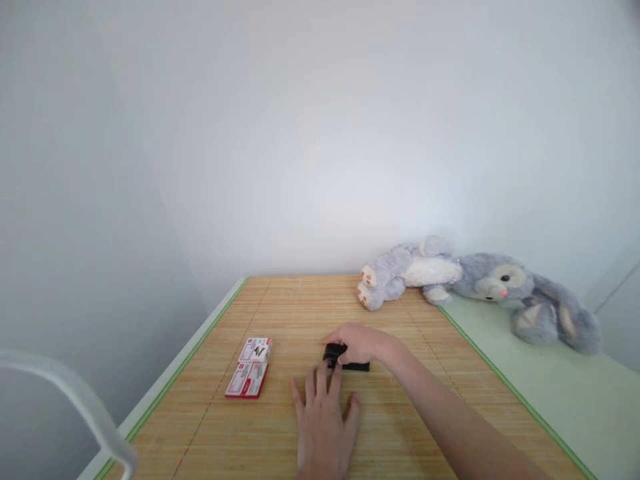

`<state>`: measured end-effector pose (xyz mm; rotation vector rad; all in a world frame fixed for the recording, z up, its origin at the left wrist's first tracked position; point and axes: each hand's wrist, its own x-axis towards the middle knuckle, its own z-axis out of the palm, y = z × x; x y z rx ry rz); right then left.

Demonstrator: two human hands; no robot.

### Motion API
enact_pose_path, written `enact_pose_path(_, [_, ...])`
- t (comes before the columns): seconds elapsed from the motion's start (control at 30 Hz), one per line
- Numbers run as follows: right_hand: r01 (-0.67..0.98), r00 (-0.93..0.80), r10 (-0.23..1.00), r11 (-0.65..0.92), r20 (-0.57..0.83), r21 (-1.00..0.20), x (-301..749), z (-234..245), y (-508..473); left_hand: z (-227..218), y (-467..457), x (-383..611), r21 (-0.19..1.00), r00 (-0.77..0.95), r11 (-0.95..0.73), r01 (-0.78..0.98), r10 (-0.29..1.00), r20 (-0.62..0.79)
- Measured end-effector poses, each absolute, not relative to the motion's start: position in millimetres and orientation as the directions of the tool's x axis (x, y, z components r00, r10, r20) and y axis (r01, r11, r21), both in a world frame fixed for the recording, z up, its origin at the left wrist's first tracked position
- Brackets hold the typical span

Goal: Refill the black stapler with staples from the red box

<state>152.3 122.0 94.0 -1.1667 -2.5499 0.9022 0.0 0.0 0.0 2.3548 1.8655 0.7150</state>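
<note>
Gripping: right hand (361,341) closed over black stapler (346,358); left hand (323,427) flat, open, at 6 o'clock.
Handling: likely rigid, smallish (hold mid-body).

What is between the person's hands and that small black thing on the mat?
Nothing visible. The right hand already rests on top of the black object, and the left hand lies flat on the bamboo mat just in front of it, fingertips at its near edge.
</note>
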Motion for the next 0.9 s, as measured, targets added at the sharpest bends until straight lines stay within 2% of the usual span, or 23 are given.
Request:
enact_pose_path(0.17, [0.601, -0.638, 0.770, 0.487, -0.012, -0.634, 175, 103, 115, -1, -1, 3, 0.285, 0.113, -0.216, 0.934, 0.935, 0.337])
enact_pose_path(0.33, [0.440, -0.478, 0.866, 0.380, 0.145, -0.814, 238, 103, 87, -3, 0, 4, 0.280, 0.113, -0.217, 0.935, 0.932, 0.346])
enact_pose_path(0.5, [0.385, -0.365, 0.926, 0.244, 0.095, -0.890, 285, 68, 69, 0, -3, 3, 0.284, 0.122, -0.225, 0.932, 0.933, 0.338])
enact_pose_path(0.77, [0.269, -0.244, 0.960, 0.203, 0.138, -0.941, 288, 32, 54, -4, 6, -17, 0.377, 0.136, -0.260, 0.889, 0.936, 0.326])
enact_pose_path(0.83, [0.237, -0.193, 0.970, 0.194, 0.149, -0.952, 290, 29, 49, 1, 7, -38, 0.348, 0.088, -0.228, 0.909, 0.922, 0.376])
enact_pose_path(0.9, [0.227, -0.121, 0.978, 0.196, 0.172, -0.954, 294, 26, 43, 7, 8, -65, 0.288, -0.042, -0.100, 0.953, 0.892, 0.450])
